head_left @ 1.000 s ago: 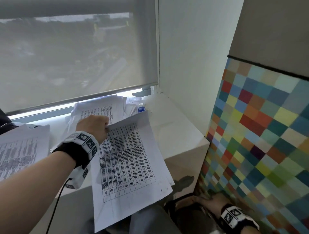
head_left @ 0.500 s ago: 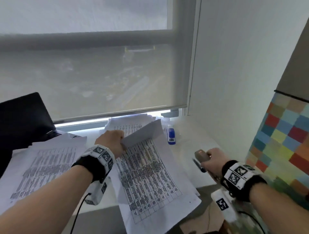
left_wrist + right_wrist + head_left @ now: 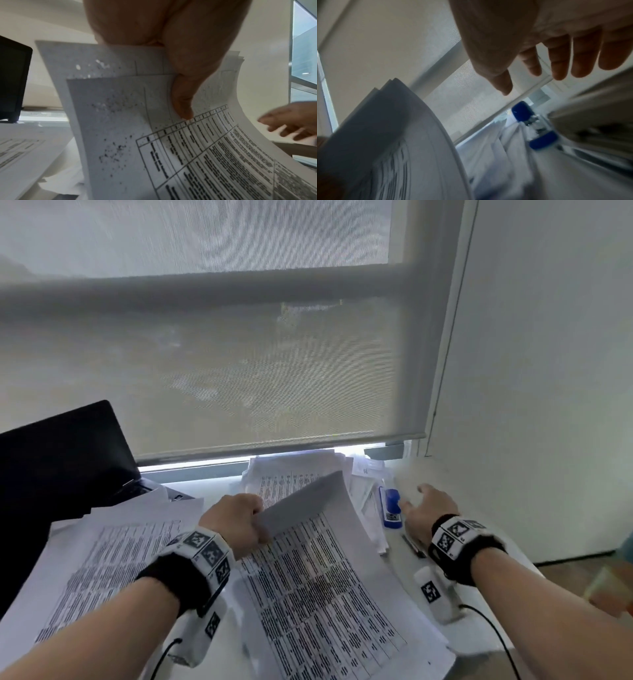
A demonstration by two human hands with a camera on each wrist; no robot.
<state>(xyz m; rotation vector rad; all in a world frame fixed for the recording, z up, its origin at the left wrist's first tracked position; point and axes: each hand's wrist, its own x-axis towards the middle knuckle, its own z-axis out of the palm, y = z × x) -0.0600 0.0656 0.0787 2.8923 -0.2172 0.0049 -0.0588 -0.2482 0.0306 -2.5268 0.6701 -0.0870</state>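
Two hands in play. The left hand (image 3: 236, 522) grips the top corner of one sheaf of printed tables (image 3: 308, 577), fingers curled, thumb (image 3: 185, 97) pinching down on it. That corner is lifted and bent over, while the lower end lies mid-desk (image 3: 421, 470). At least three sheet edges fan out at the corner, though an exact count I can't give. The right hand (image 3: 428, 515) hovers open and empty, all five fingers (image 3: 559, 65) spread, just right of one blue stapler (image 3: 390, 505), not touching it. One thin dark pen-like item (image 3: 412, 546) lies by that wrist. Two more paper piles: one on the left (image 3: 102, 559), one at the back (image 3: 291, 477) below the blind (image 3: 239, 371). One black laptop (image 3: 58, 460) sits far left.
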